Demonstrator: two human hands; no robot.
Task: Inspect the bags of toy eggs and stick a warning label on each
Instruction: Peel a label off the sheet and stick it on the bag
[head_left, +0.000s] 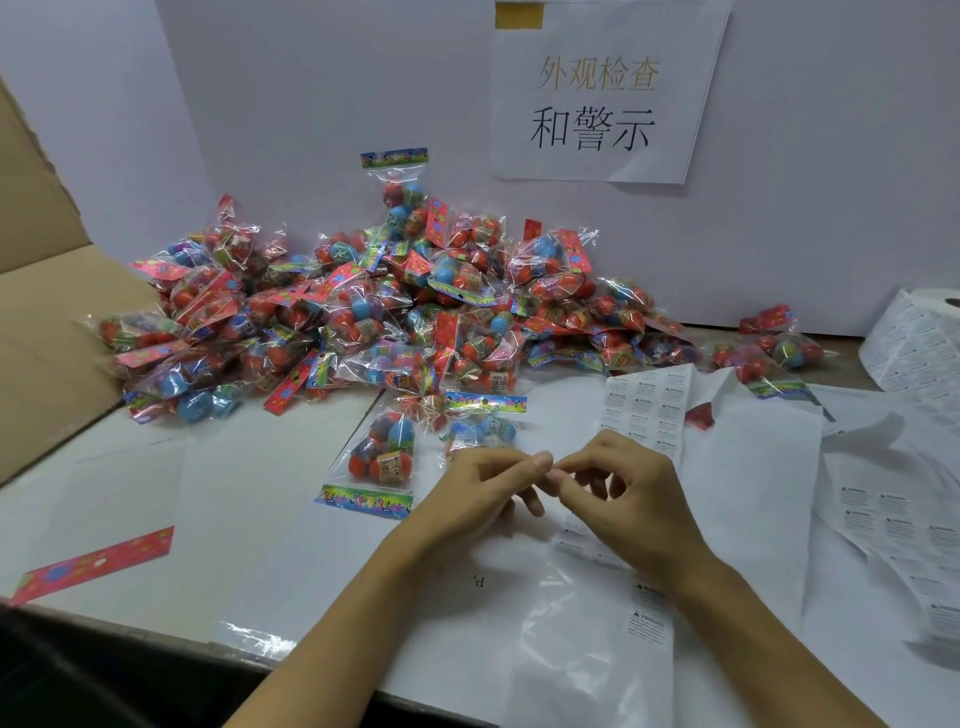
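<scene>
Left hand (483, 493) and right hand (623, 499) fingertips meet, pinching something too small to make out. Label sheet (644, 410) partly hidden behind them; label roll (914, 343) cut off at the edge.

Left hand (480, 491): fingers curled, thumb tip meeting right-hand fingertips over tabletop (156, 499) centre.
Right hand (626, 493): fingers curled, pinching at same contact point; any pinched item too small to identify.
Label sheet (644, 410): flat, just beyond right hand.
Single bag (382, 460): flat, just left of left hand.
Bag pile (363, 306): along far edge.
Label roll (919, 338): far right corner.
Sign (605, 93): on back wall.
</scene>
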